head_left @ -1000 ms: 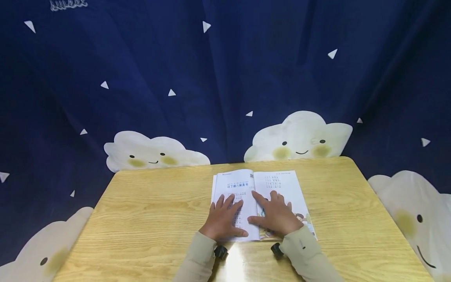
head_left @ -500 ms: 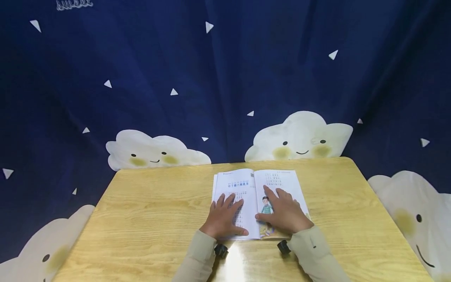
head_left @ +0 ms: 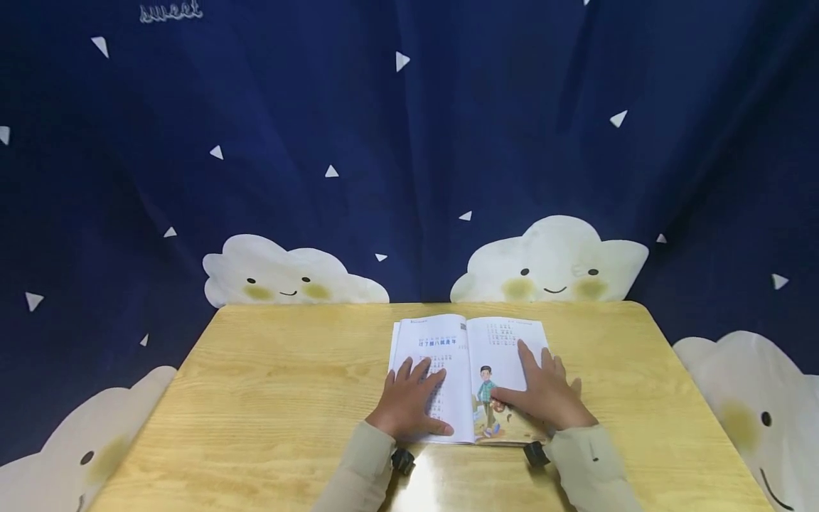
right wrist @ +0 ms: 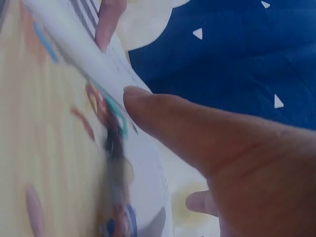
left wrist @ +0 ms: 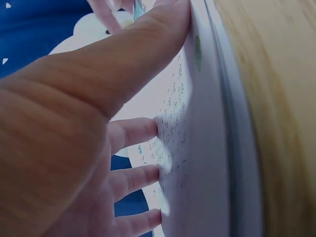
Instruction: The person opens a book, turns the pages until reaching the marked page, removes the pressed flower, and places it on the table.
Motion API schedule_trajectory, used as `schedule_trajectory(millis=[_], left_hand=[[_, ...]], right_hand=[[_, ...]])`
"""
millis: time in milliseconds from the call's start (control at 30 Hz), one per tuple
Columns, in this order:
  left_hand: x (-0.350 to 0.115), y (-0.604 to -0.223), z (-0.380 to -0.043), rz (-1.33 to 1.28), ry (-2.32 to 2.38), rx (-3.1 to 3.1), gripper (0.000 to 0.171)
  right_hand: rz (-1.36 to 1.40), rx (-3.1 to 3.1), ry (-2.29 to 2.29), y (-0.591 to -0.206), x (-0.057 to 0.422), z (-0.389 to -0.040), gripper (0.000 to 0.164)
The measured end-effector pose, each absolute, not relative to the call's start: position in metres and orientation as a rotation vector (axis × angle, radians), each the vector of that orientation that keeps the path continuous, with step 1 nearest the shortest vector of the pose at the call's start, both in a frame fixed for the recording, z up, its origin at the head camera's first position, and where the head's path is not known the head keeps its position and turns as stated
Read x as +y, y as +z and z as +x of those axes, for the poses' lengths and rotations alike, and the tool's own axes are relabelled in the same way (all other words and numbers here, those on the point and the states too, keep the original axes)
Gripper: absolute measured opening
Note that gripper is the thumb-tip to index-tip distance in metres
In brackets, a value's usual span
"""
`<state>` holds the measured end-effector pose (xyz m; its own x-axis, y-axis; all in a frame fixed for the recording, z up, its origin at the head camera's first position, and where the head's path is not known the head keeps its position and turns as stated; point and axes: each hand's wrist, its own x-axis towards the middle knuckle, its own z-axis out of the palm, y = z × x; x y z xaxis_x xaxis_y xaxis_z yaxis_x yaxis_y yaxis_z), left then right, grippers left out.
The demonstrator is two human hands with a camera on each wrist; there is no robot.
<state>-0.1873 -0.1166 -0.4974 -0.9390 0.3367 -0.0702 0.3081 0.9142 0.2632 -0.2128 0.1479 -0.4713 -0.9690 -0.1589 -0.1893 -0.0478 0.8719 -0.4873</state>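
An open book (head_left: 505,345) lies on the wooden table, its left page printed with a blue heading and lines of text, its right page with a drawing of a figure in a green top. My left hand (head_left: 409,402) rests on the left page, fingers spread and thumb toward the lower middle. In the left wrist view its thumb and fingertips touch the page (left wrist: 197,148). Over the right page's outer part lies my right hand (head_left: 550,391), fingers extended and thumb near the drawn figure. The right wrist view shows that thumb stretched over the illustrated page (right wrist: 54,163).
The book stands near the middle of the light wooden table (head_left: 288,384). Behind the table hangs a dark blue curtain (head_left: 288,107) with white triangles and smiling clouds (head_left: 550,256). A small black device (head_left: 403,461) sits at the left wrist.
My right hand has slid rightward across the right page, from near the spine to the outer edge, uncovering the drawn figure. The left hand stays on its page. The head view has shifted slightly.
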Motion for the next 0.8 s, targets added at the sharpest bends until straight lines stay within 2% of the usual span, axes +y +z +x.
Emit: schedule_trajectory(millis=[333, 800], left_hand=[[-0.119, -0.496, -0.183, 0.521, 0.412, 2.972, 0.098], [-0.118, -0.498, -0.186, 0.540, 0.361, 2.982, 0.098]], right_hand=[[-0.071, 2.826, -0.672, -0.479, 0.156, -0.217, 0.122], [-0.097, 2.823, -0.697, -0.484, 0.160, -0.224, 0.117]])
